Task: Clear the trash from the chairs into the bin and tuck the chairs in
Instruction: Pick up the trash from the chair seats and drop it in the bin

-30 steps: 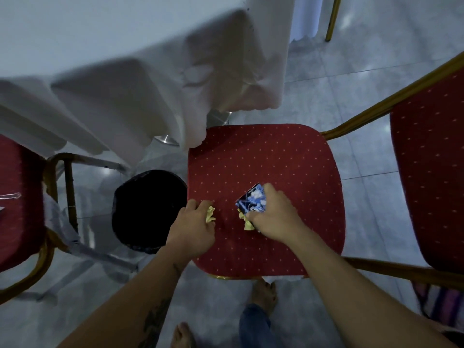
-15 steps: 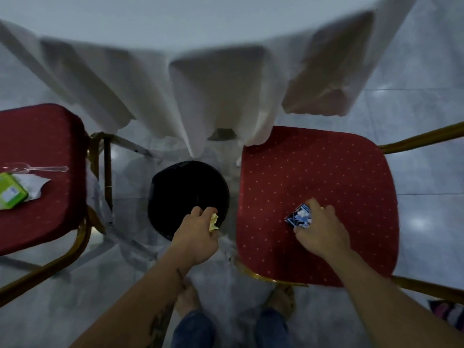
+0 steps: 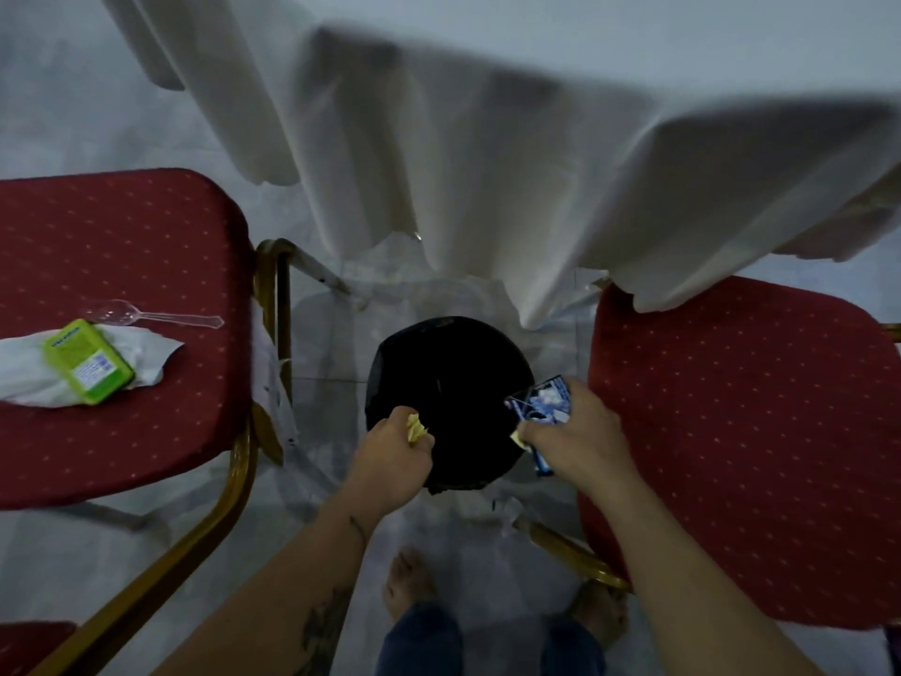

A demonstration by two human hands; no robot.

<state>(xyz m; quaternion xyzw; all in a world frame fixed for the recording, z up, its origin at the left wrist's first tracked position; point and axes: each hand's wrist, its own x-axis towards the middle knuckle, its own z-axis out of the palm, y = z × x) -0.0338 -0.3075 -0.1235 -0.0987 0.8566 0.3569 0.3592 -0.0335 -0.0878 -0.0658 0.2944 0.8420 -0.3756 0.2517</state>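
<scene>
Moved off the right chair (image 3: 755,431) since a moment ago, the left grip (image 3: 390,461), pinching a yellow scrap (image 3: 417,428), and the right grip (image 3: 575,441), clutching a blue wrapper (image 3: 543,401), hang over the black bin (image 3: 453,378) on the pale tiled floor (image 3: 97,553) between that chair and the littered left chair (image 3: 122,236), a white tablecloth (image 3: 487,163) draping beyond.

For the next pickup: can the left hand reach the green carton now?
Likely yes: nothing blocks the green carton on the chair seat, but the left hand first must drop its yellow scrap.
</scene>
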